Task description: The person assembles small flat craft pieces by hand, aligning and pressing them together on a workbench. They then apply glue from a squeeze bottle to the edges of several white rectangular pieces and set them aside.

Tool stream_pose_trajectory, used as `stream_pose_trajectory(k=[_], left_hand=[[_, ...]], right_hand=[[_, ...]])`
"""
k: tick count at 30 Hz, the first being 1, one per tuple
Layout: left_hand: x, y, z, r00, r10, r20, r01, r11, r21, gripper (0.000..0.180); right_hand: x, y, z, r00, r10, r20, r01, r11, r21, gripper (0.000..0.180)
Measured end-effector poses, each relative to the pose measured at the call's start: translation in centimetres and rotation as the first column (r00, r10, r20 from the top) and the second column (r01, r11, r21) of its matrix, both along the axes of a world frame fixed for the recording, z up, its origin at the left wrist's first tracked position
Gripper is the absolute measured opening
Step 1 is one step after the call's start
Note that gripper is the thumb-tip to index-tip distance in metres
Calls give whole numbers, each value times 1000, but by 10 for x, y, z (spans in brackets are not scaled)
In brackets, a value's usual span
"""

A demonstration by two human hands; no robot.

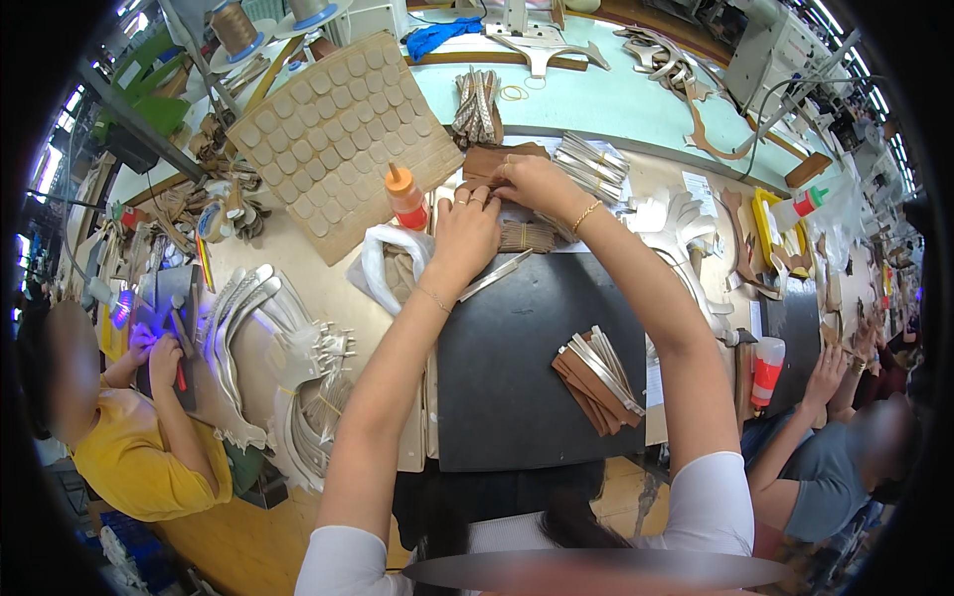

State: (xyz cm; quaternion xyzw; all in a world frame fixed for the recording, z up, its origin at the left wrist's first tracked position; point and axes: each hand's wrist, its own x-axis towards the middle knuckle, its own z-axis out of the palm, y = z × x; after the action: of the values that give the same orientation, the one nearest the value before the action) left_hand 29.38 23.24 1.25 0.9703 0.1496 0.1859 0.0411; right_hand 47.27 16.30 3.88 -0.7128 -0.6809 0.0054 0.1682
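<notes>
Both my arms reach forward to brown leather strips (500,162) at the far edge of a black mat (512,343). My right hand (542,186) comes over them from the right, its fingers bent and pinched on the strips. Close beside it, my left hand (467,230) has its fingers closed at the strips' near left edge; the fingertips are partly hidden. A banded bundle of brown strips (527,236) lies just below my right hand. On the mat rest brown and silvery strips (599,380), fanned out. A thin pale strip (495,275) lies near my left wrist.
An orange-capped bottle (406,199) and a white bag (383,273) stand left of my hands. Behind are a board of rounded pieces (338,139) and silvery strip bundles (590,167). Pale cut parts (681,233) lie right. Co-workers sit at left (139,447) and right (820,462).
</notes>
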Motion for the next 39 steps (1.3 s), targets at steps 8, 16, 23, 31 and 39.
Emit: stream_pose_trajectory(k=[8,16,23,31,39], left_hand=[[-1,0,-4,1000,15,-25,-15,1000,-13,35],[0,5,23,986,41,162,15,944,-329,23],[-111,-43,78,961,121,250,272,-224,-936,84],[-216,-103,62,999,48,-24,-7,-341,-940,27],[-241,-130,71,1000,13,26,29,-383,-923,22]], right_hand=[[-1,6,-4,998,-59,-1,58,997,56,17],[-20,-25,71,913,-180,-365,343,823,452,13],[-139,-132,104,986,-10,165,-60,910,411,15],[-231,-187,80,960,111,-257,-87,991,105,33],[-274,-216,60,820,-42,-571,183,964,192,25]])
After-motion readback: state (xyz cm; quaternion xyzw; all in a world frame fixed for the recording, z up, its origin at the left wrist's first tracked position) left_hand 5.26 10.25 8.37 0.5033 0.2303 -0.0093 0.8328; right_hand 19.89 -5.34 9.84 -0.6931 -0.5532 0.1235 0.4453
